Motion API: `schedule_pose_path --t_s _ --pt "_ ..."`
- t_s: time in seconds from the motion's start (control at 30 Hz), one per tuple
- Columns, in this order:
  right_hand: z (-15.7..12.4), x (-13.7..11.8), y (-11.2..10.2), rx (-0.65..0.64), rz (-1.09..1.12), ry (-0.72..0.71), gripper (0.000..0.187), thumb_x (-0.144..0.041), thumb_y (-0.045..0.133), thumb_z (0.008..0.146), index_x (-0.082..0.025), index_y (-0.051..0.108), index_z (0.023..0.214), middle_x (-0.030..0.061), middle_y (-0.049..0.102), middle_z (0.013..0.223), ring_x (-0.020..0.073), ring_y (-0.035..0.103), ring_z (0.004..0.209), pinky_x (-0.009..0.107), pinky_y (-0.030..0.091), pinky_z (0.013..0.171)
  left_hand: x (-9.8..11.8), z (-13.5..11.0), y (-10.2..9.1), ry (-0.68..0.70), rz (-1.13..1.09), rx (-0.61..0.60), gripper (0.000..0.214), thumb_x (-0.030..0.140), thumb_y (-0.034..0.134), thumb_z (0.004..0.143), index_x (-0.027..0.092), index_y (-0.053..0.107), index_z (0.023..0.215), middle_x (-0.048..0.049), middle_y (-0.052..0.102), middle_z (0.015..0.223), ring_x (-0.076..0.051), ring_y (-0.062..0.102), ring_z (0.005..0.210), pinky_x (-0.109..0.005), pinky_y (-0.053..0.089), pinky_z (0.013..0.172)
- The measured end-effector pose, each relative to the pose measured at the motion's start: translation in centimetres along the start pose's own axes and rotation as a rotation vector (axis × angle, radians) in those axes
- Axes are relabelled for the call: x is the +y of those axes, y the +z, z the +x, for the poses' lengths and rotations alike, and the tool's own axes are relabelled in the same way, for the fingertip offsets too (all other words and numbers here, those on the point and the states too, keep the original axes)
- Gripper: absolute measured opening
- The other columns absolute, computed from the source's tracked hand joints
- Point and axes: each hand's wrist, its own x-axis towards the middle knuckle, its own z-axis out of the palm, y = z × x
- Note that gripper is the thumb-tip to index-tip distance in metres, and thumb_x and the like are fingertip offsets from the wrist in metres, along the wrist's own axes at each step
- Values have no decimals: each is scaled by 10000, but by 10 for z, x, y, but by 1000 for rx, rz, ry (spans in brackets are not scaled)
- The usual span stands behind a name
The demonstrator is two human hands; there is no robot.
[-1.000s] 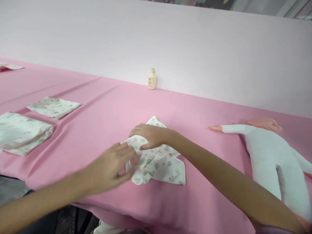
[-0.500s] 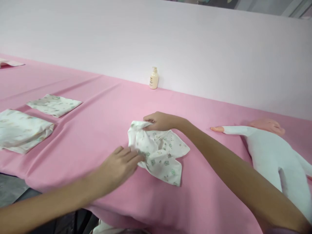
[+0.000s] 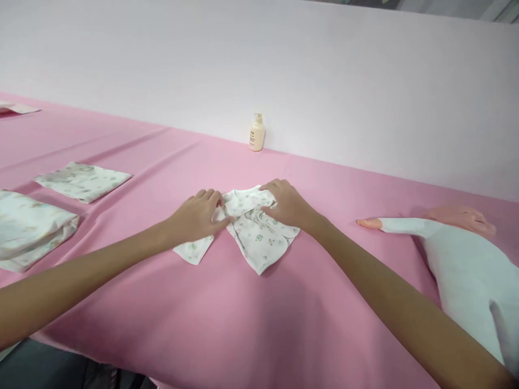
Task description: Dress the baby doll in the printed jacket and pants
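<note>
A small white baby shirt with a green and brown animal print lies spread on the pink cloth in front of me, neckline away from me. My left hand has its fingers curled on the shirt's left shoulder, and one sleeve shows below it. At the opposite shoulder, my right hand grips the fabric, thumb below and fingers above. The right sleeve is mostly hidden under that hand.
Two folded printed cloths lie at the left. A cream pump bottle stands against the white wall. On the right lies a baby doll in white. The pink tablecloth ends at the near edge.
The bunched shirt has been turned and spread out, its neckline now at the far side. My left hand moved up and away from me; the right shifted right to the other shoulder.
</note>
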Motion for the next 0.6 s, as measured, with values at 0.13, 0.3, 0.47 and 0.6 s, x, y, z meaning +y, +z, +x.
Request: schedule_pose_path --t_s 0.13,0.3,0.47,0.6 --pt "4 -13 21 -127 -3 -183 463 -264 677 1029 -194 651 1486 151 660 1453 331 597 1320 483 435 1135 6 -40 24 -27 22 61 644 785 595 951 198 594 1213 -199 660 1300 -395 642 1130 -507 512 904" --pt "19 -15 36 -114 1 -41 211 -252 625 1048 -210 780 1184 96 720 1138 246 663 997 346 465 832 -9 -56 17 -120 73 17 301 536 578 955 245 574 1031 -104 717 1089 -325 658 975 -475 489 872" --pt "29 -6 28 134 370 231 115 -298 618 1018 -231 634 926 34 709 936 196 655 825 315 496 780 -39 -38 -3 -196 119 -35 164 395 580 896 260 544 983 -81 719 972 -311 664 861 -426 462 768" --pt "24 35 -3 430 495 663 197 -401 549 1057 -237 580 952 54 712 964 211 687 845 324 546 760 -76 -7 -15 -162 282 40 153 299 591 883 244 597 1026 -127 704 1080 -353 662 985 -435 468 812"
